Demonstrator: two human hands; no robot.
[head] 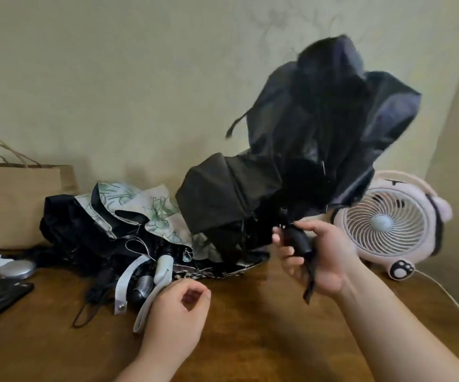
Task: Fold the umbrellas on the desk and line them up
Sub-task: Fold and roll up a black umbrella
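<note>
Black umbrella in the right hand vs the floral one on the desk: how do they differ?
1. The black umbrella is held up off the desk, its handle gripped by the right hand; the floral umbrella lies in the pile on the desk.
2. The black umbrella's canopy is plain dark; the floral umbrella's is pale with a green print.
Shared: both canopies hang loose, neither folded yet.

Bare desk front; umbrella heap blocks left rear, fan right rear.

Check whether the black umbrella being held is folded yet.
Not folded: the black umbrella flares loose and unwrapped above the handle the right hand grips.
</note>
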